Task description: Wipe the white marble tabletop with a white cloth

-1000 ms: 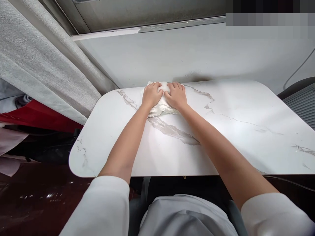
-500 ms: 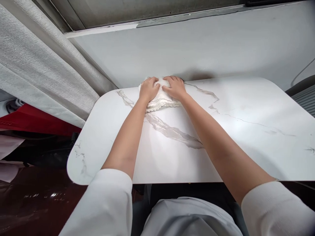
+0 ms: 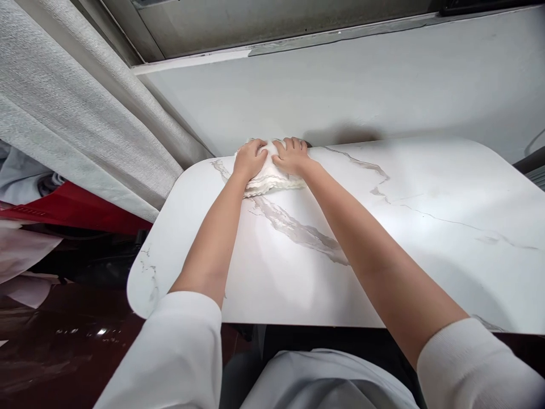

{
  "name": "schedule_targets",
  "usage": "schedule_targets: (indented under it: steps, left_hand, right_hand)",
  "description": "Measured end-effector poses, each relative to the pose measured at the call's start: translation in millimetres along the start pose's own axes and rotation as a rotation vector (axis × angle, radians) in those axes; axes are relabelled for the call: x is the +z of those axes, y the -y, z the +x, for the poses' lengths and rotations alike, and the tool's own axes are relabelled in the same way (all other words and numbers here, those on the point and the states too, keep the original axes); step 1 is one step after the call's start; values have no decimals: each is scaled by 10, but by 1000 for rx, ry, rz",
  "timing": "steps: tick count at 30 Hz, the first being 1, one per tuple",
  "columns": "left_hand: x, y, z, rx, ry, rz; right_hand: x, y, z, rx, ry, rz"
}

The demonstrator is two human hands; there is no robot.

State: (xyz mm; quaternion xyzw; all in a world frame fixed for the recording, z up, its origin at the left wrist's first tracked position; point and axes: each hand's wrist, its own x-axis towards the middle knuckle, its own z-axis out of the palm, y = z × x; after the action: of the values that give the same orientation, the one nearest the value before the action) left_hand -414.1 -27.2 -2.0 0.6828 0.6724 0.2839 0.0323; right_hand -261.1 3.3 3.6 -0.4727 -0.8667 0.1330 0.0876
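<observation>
A bunched white cloth (image 3: 272,180) lies at the far edge of the white marble-patterned table (image 3: 383,238), close to the wall. My left hand (image 3: 248,159) presses on the cloth's left side with its fingers curled over it. My right hand (image 3: 290,156) rests on the right side, fingers bent down onto the fabric. The two hands nearly touch at the top of the bundle. Most of the cloth is hidden beneath them; only its layered lower edge shows.
A grey wall (image 3: 340,91) rises directly behind the table. A grey curtain (image 3: 72,125) hangs at the left. Red and dark things (image 3: 72,210) lie on the dark floor left of the table. A dark object (image 3: 534,167) shows at the right edge.
Both hands have slid the cloth a little farther toward the wall and drawn closer together. The view has shifted slightly.
</observation>
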Motion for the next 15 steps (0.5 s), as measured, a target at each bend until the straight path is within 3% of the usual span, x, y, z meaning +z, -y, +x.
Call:
schedule_targets:
  steps: [7, 15]
  left_hand:
    - [-98, 68, -129, -8, 8, -22]
    - [-197, 29, -356, 54, 48, -36]
  right_hand:
    - [81, 143, -145, -54, -20, -40]
    - [126, 321, -568, -59, -70, -79]
